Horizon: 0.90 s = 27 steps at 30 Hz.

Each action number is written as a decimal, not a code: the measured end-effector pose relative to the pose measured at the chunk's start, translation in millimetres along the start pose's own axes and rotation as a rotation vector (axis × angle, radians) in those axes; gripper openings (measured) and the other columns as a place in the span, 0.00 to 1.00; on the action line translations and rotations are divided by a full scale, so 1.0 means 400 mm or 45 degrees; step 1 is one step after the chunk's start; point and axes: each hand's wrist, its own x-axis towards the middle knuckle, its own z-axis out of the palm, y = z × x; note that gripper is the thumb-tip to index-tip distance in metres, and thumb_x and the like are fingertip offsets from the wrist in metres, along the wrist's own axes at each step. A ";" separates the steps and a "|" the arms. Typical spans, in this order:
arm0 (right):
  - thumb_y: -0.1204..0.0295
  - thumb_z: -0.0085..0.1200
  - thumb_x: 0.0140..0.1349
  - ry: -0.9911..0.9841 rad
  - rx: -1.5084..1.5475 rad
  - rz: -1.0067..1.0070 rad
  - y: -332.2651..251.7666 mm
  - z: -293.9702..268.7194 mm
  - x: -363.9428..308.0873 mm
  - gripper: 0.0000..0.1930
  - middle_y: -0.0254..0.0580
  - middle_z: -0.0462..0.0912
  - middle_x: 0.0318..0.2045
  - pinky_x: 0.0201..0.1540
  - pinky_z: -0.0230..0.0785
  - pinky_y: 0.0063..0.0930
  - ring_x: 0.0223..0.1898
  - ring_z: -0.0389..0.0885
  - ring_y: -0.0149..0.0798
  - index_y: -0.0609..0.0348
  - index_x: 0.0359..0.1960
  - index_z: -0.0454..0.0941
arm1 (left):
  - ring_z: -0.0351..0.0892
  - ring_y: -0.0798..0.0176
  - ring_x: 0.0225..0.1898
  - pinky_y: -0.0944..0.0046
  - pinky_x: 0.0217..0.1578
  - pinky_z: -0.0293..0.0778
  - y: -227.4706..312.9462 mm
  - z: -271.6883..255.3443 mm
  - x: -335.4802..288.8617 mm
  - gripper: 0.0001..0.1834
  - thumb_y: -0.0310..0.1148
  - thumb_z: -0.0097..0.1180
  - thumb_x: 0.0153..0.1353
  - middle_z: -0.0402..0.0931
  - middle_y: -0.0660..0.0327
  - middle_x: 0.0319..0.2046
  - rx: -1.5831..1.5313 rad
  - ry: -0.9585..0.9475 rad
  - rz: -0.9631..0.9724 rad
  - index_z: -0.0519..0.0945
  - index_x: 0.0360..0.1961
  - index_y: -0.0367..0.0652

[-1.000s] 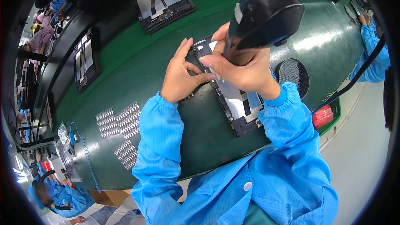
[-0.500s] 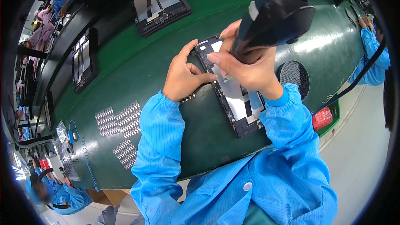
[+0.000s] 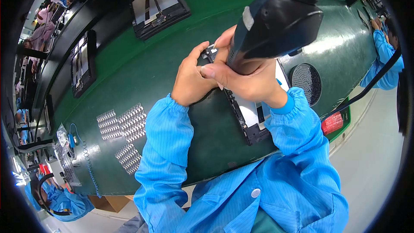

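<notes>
Head view: the right hand [image 3: 249,82], fingers wrapped around a black power tool [image 3: 280,26], has shifted onto the left hand [image 3: 189,80], hiding its thumb; its grip I cannot tell. The partly covered tablet [image 3: 246,113] lies near the table's [image 3: 207,129] front edge.

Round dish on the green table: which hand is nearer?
Right. The right hand is left of the round dish; the left hand is farther left, beyond the right hand.
</notes>
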 end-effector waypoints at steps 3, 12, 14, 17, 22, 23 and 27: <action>0.85 0.60 0.50 0.000 -0.017 -0.003 0.021 -0.106 -0.011 0.18 0.38 0.75 0.15 0.20 0.66 0.18 0.17 0.74 0.25 0.68 0.41 0.66 | 0.82 0.64 0.33 0.68 0.35 0.76 0.006 0.087 0.061 0.43 0.22 0.67 0.41 0.80 0.53 0.29 0.037 0.022 0.020 0.58 0.60 0.31; 0.79 0.60 0.46 0.049 -0.041 0.143 0.034 -0.291 -0.043 0.16 0.42 0.79 0.28 0.34 0.69 0.24 0.29 0.77 0.33 0.64 0.39 0.73 | 0.77 0.72 0.25 0.72 0.26 0.71 0.021 0.225 0.175 0.37 0.19 0.57 0.44 0.79 0.57 0.26 -0.002 0.006 0.037 0.60 0.59 0.31; 0.78 0.61 0.44 0.089 -0.058 0.172 0.030 -0.287 -0.046 0.17 0.43 0.80 0.31 0.38 0.70 0.26 0.32 0.79 0.35 0.64 0.38 0.75 | 0.76 0.73 0.24 0.72 0.25 0.70 0.023 0.223 0.175 0.37 0.19 0.55 0.44 0.78 0.57 0.26 -0.060 -0.030 -0.002 0.60 0.60 0.31; 0.76 0.63 0.43 0.162 -0.020 0.195 0.017 -0.266 -0.034 0.17 0.45 0.80 0.33 0.40 0.71 0.27 0.34 0.80 0.37 0.64 0.38 0.76 | 0.76 0.73 0.24 0.72 0.25 0.70 0.019 0.217 0.174 0.37 0.21 0.57 0.45 0.78 0.57 0.26 0.001 -0.020 0.092 0.60 0.60 0.31; 0.87 0.59 0.48 0.081 -0.057 0.058 -0.027 -0.349 0.016 0.21 0.36 0.74 0.17 0.24 0.65 0.18 0.18 0.72 0.25 0.68 0.43 0.66 | 0.76 0.71 0.25 0.70 0.26 0.72 0.057 0.239 0.199 0.46 0.25 0.69 0.39 0.78 0.55 0.31 -0.045 -0.005 -0.061 0.59 0.60 0.33; 0.86 0.59 0.48 0.131 -0.037 0.049 -0.045 -0.377 0.027 0.21 0.36 0.74 0.15 0.21 0.65 0.19 0.15 0.72 0.26 0.68 0.44 0.65 | 0.75 0.71 0.25 0.70 0.25 0.72 0.081 0.245 0.205 0.47 0.24 0.69 0.38 0.77 0.54 0.34 -0.027 -0.009 -0.122 0.59 0.61 0.33; 0.85 0.60 0.47 0.403 0.000 0.044 -0.123 -0.612 0.006 0.21 0.36 0.76 0.16 0.19 0.63 0.16 0.16 0.73 0.24 0.68 0.45 0.69 | 0.73 0.71 0.24 0.72 0.25 0.72 0.109 0.300 0.239 0.49 0.23 0.71 0.35 0.68 0.47 0.52 -0.057 -0.018 -0.186 0.58 0.61 0.33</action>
